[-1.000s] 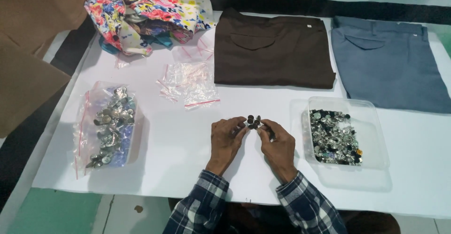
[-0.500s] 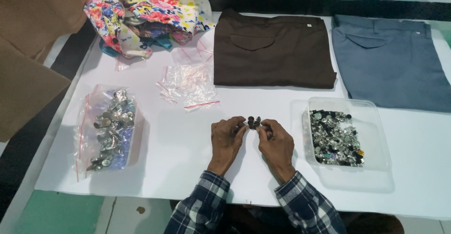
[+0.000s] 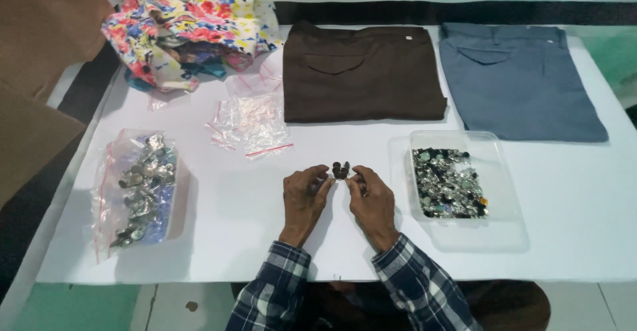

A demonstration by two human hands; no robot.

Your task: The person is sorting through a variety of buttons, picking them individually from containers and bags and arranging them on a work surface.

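Observation:
My left hand (image 3: 304,197) and my right hand (image 3: 371,198) meet over the middle of the white table (image 3: 584,238). Between their fingertips they pinch a small cluster of dark metal buttons (image 3: 340,169), held just above the table top. Both wrists wear plaid sleeves. To the right of my right hand stands a clear plastic tray (image 3: 504,185) with several dark and shiny buttons (image 3: 448,183) in it. A clear zip bag of metal fasteners (image 3: 138,188) lies to the left of my left hand.
A pile of small empty zip bags (image 3: 251,125) lies behind my hands. Folded brown trousers (image 3: 361,72) and folded grey-blue trousers (image 3: 521,79) lie at the back. Floral cloth (image 3: 189,29) is bunched at the back left. Brown cardboard (image 3: 36,79) stands off the left edge.
Both hands stay together at the same spot with the buttons between them; only the fingers shift slightly.

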